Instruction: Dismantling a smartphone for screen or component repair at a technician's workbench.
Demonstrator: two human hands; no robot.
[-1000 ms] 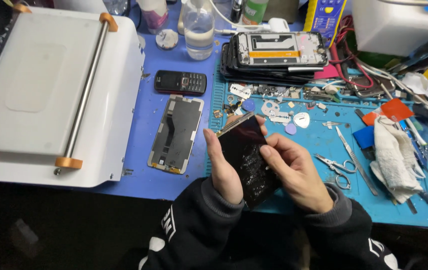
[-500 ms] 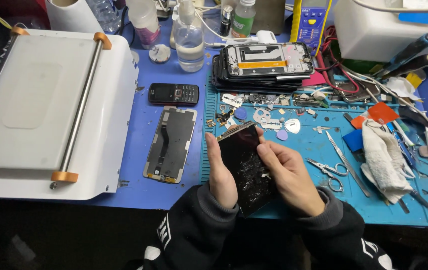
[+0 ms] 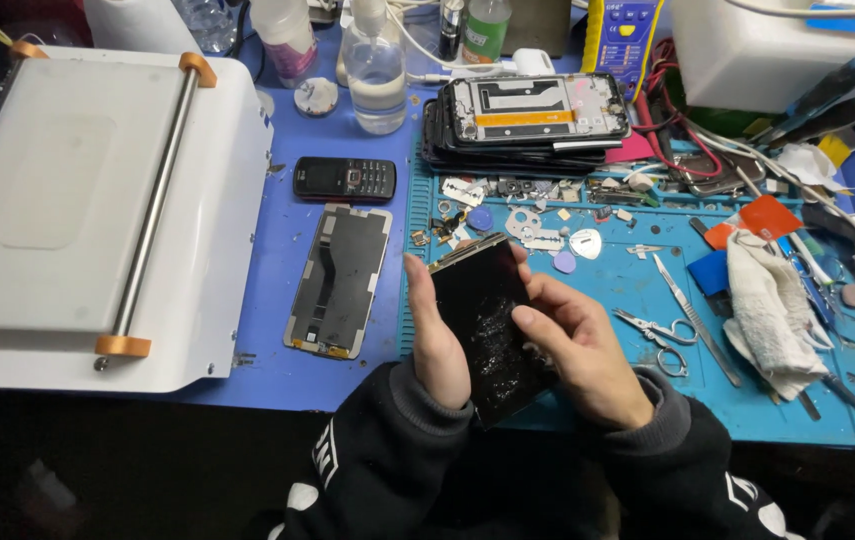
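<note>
Holding a black phone screen panel [image 3: 487, 325] just below the middle of the frame, the person grips it from both sides, its glass speckled with whitish residue. The left hand [image 3: 437, 340] clasps the panel's left edge, fingers wrapped behind; the right hand [image 3: 577, 345] grasps its right edge, the thumb pressed on the glass. To the left, on the blue mat [image 3: 347, 130], lies a bare phone frame [image 3: 339, 280], with a small keypad phone [image 3: 344, 179] above it. A white laminating machine [image 3: 97, 200] fills the upper left. A stack of phones [image 3: 532, 120] sits at upper centre, beside a clear bottle [image 3: 375, 70]. Tweezers [image 3: 695, 315], scissors [image 3: 659, 335] and a white cloth [image 3: 772, 305] lie at right.
</note>
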